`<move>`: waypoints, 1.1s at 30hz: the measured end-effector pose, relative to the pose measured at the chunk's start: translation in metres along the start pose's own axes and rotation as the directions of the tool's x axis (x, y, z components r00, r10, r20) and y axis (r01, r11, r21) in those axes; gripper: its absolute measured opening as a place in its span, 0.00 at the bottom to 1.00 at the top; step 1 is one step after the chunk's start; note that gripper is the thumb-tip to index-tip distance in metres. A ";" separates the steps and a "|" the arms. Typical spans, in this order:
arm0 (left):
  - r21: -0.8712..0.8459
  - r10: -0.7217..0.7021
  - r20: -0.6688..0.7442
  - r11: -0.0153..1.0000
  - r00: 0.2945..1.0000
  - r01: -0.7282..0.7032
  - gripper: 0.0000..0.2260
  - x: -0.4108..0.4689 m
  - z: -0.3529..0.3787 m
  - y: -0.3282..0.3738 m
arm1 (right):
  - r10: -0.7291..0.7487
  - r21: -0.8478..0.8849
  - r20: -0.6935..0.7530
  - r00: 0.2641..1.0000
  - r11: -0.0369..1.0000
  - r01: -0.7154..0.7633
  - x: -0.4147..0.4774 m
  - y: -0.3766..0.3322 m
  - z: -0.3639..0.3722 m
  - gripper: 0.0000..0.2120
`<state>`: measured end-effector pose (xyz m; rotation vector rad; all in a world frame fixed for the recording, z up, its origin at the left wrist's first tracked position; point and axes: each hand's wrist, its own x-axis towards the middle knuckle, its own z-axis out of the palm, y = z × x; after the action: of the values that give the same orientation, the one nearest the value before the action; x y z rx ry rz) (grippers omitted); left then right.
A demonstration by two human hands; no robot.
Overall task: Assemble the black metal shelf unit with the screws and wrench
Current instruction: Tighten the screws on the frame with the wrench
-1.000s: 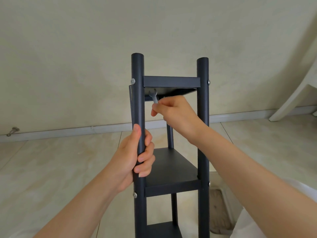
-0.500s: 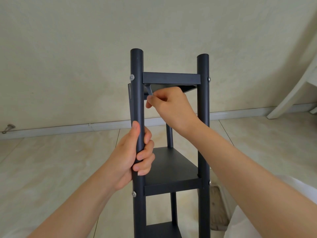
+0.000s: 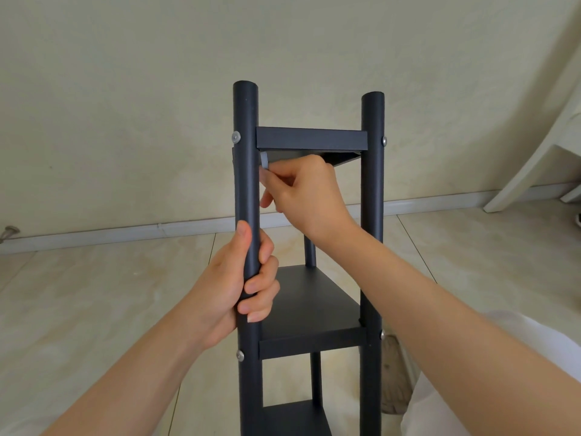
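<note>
We steady the upright shelf unit (image 3: 372,190), left hand (image 3: 226,287) wrapped round its front-left post (image 3: 246,152), right hand (image 3: 308,193) pinching the wrench (image 3: 264,159) beneath the left corner of the top shelf (image 3: 311,138); short, square turns should tighten best.

bay under top shelf (image 3: 311,138): right hand (image 3: 309,190) occupies left side | walls: left post (image 3: 246,184), right post (image 3: 372,184) | free above middle shelf (image 3: 311,297)

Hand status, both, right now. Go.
Left hand: closed, gripping the front left post.
Right hand: closed, fingers pinching the wrench just under the top shelf.
</note>
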<state>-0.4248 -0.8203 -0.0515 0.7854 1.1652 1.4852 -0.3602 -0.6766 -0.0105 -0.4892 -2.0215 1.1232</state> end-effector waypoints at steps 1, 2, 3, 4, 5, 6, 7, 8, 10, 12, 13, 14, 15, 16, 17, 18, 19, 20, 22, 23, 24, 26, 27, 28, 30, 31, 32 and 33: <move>-0.001 -0.002 0.008 1.000 1.000 0.002 0.29 0.000 0.000 0.000 | -0.009 0.019 -0.010 1.000 1.000 0.009 0.000 0.002 0.002 0.18; -0.002 -0.003 0.014 1.000 1.000 0.003 0.29 0.000 0.001 0.000 | -0.017 0.041 -0.023 1.000 0.999 0.018 0.000 0.004 0.005 0.17; -0.003 -0.002 0.018 1.000 1.000 0.003 0.28 0.000 0.002 0.000 | -0.025 0.058 -0.038 0.999 0.998 0.027 0.001 0.006 0.008 0.17; -0.004 -0.003 0.021 1.000 1.000 0.003 0.29 0.001 0.002 0.000 | -0.034 0.066 -0.055 0.998 0.997 0.037 0.001 0.007 0.011 0.16; -0.006 -0.003 0.020 1.000 1.000 0.003 0.29 0.001 0.002 0.000 | -0.047 0.069 -0.073 0.996 0.996 0.053 0.001 0.009 0.014 0.17; -0.009 -0.002 0.017 1.000 1.000 0.002 0.28 0.001 0.002 0.000 | -0.067 0.068 -0.092 0.994 0.995 0.074 0.002 0.011 0.017 0.18; -0.012 -0.001 0.016 1.000 1.000 0.001 0.28 0.001 0.002 0.000 | -0.092 0.065 -0.109 0.990 0.993 0.099 0.002 0.014 0.020 0.19; -0.014 -0.002 0.015 1.000 1.000 0.002 0.28 0.001 0.001 0.000 | -0.113 0.062 -0.126 0.986 0.991 0.122 0.003 0.015 0.022 0.20; -0.015 -0.006 0.016 1.000 1.000 0.006 0.28 0.001 0.000 0.000 | -0.139 0.059 -0.162 0.977 0.987 0.150 0.004 0.016 0.026 0.22; -0.014 -0.010 0.020 1.000 1.000 0.010 0.29 0.001 0.000 -0.001 | -0.160 0.061 -0.200 0.967 0.983 0.175 0.005 0.014 0.028 0.27; -0.013 -0.010 0.023 1.000 1.000 0.010 0.28 0.001 -0.001 -0.001 | -0.171 0.059 -0.209 0.963 0.981 0.187 0.004 0.014 0.029 0.28; -0.013 -0.009 0.026 1.000 1.000 0.009 0.28 0.001 -0.001 -0.001 | -0.176 0.058 -0.206 0.963 0.980 0.191 0.004 0.013 0.029 0.28; -0.015 -0.007 0.027 1.000 1.000 0.008 0.28 0.001 -0.002 -0.001 | -0.171 0.056 -0.192 0.966 0.981 0.185 0.003 0.013 0.028 0.27; -0.017 -0.007 0.028 1.000 1.000 0.007 0.28 0.001 -0.003 -0.001 | -0.156 0.054 -0.174 0.972 0.984 0.167 0.003 0.013 0.027 0.25; -0.020 -0.008 0.029 1.000 1.000 0.008 0.28 0.001 -0.004 -0.001 | -0.129 0.053 -0.150 0.980 0.989 0.138 0.002 0.013 0.025 0.22; -0.021 -0.009 0.030 1.000 1.000 0.010 0.28 0.000 -0.004 -0.001 | -0.088 0.067 -0.119 0.989 0.993 0.096 0.002 0.013 0.024 0.19; -0.022 -0.010 0.032 1.000 0.999 0.011 0.28 0.000 -0.005 -0.001 | -0.040 0.091 -0.085 0.996 0.995 0.048 0.002 0.012 0.022 0.17; -0.022 -0.010 0.034 1.000 0.999 0.011 0.28 0.000 -0.006 -0.001 | 0.001 0.104 -0.054 0.999 0.995 0.004 0.002 0.010 0.020 0.17; -0.026 -0.007 0.038 1.000 0.999 0.008 0.28 0.000 -0.006 -0.001 | 0.046 0.065 -0.024 0.999 0.997 -0.044 0.001 0.007 0.015 0.16; -0.028 -0.005 0.040 1.000 0.999 0.006 0.28 0.000 -0.006 -0.001 | 0.050 0.033 -0.024 0.998 0.998 -0.049 0.001 0.006 0.013 0.16; -0.030 -0.003 0.041 1.000 0.999 0.004 0.28 0.000 -0.006 -0.001 | 0.048 0.009 -0.027 0.998 0.999 -0.048 0.001 0.004 0.011 0.15; -0.032 -0.003 0.042 0.999 0.999 0.004 0.28 0.000 -0.006 -0.001 | 0.047 -0.028 -0.023 0.999 0.998 -0.048 0.001 0.001 0.007 0.15; -0.033 -0.003 0.042 0.999 0.999 0.005 0.28 0.000 -0.006 0.000 | 0.050 -0.045 -0.013 0.999 0.998 -0.051 0.001 -0.001 0.006 0.15; -0.033 -0.004 0.042 0.999 0.999 0.006 0.28 0.000 -0.006 0.000 | 0.055 -0.061 0.001 0.998 0.997 -0.055 0.001 -0.003 0.004 0.14; -0.031 -0.008 0.045 0.999 0.999 0.009 0.28 -0.001 -0.006 0.000 | 0.066 -0.086 0.020 0.998 0.994 -0.064 0.000 -0.007 0.002 0.14; -0.030 -0.008 0.048 1.000 0.999 0.009 0.28 -0.001 -0.005 0.000 | 0.066 -0.091 0.022 0.998 0.994 -0.064 -0.001 -0.009 0.001 0.14; -0.029 -0.007 0.051 1.000 0.999 0.008 0.28 -0.001 -0.005 0.000 | 0.063 -0.094 0.022 0.998 0.994 -0.061 -0.001 -0.011 0.000 0.14; -0.028 -0.005 0.052 1.000 0.999 0.007 0.28 -0.002 -0.005 0.000 | 0.058 -0.096 0.022 0.998 0.994 -0.056 -0.001 -0.013 -0.001 0.14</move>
<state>-0.4287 -0.8233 -0.0529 0.7960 1.1045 1.4648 -0.3584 -0.6842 0.0001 -0.5871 -2.1021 1.0746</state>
